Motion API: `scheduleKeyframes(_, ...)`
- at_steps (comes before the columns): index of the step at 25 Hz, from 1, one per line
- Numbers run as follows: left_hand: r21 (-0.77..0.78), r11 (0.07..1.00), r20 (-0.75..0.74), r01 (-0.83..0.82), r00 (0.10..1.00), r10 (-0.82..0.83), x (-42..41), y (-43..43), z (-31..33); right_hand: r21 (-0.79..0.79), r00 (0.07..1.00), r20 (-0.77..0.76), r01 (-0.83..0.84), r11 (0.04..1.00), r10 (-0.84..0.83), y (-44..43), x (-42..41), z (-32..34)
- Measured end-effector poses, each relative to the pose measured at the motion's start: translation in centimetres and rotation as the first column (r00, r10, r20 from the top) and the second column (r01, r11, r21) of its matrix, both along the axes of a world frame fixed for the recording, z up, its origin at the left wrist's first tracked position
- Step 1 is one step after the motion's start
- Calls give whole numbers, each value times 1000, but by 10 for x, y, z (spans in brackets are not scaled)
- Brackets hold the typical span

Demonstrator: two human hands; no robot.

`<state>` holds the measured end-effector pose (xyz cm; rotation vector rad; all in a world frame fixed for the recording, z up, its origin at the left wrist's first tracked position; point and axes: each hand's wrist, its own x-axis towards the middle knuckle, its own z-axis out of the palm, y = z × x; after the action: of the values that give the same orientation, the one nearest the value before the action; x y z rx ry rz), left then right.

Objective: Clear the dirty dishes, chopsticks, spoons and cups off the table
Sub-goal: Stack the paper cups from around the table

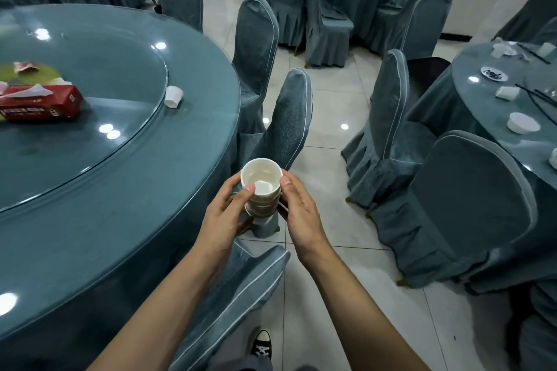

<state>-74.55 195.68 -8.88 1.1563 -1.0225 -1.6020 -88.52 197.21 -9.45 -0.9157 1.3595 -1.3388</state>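
Holding a stack of white cups [261, 193] between them, the left grip [224, 215] and the right grip [301, 214] meet at the lower middle of the frame. They are above the tiled floor [328, 166], just off the edge of the near worktop [126, 205]. The left grip curls round the stack's left side, thumb tip on the top cup's rim. The right grip closes on the right side, its thumb against the same rim. The stack stands upright, the top cup's white inside facing the camera.

Directly beyond the stack is a covered chair [291, 117], tilted toward the worktop, and a second chair back [241, 289] lies under the forearms. A black-and-white shoe [261, 343] shows at the bottom edge.

On the near worktop, at the left of the frame, a lone white cup [173, 96] lies on its side against the edge of the glass turntable [120, 48]. On the turntable, at the far left, sits a red tissue box [39, 102] with a tissue poking out. A crumpled red wrapper [25, 67] lies above it in the frame.

At the right edge a second worktop [470, 90] carries a patterned small plate [493, 74], a tipped cup [507, 93], an upturned white bowl [523, 122] and dark chopsticks [539, 98]. More cups sit further up, too small to tell apart.
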Motion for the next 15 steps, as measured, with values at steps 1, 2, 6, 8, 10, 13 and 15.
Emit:
scheduleKeyframes(1, 3, 1000, 1, -3, 1000, 3, -4, -6, -1, 4, 1000, 4, -4, 1000, 4, -7, -4, 0)
scheduleKeyframes(2, 12, 1000, 0, -9, 1000, 9, -9, -11, -3, 9, 1000, 4, -11, 1000, 11, -13, -9, -1)
scheduleKeyframes(6, 17, 997, -3, -70, 998, 70, -29, -40, -6, 17, 998, 0, -65, 998, 65, -50, -28, -6)
scheduleKeyframes(8, 13, 995, -6, -98, 995, 99, -39, -57, -9, 22, 995, -6, -101, 995, 101, -71, -40, -8)
scheduleKeyframes(10, 18, 991, -16, -132, 991, 133, -50, -71, -11, 14, 991, 16, -134, 991, 134, -91, -51, -11)
scheduleKeyframes(13, 24, 979, -13, -204, 979, 205, -66, -93, -16, 11, 978, 30, -208, 978, 208, -124, -67, -16)
scheduleKeyframes(15, 35, 959, -17, -283, 959, 283, -80, -106, -18, 32, 960, 28, -281, 959, 280, -148, -80, -18)
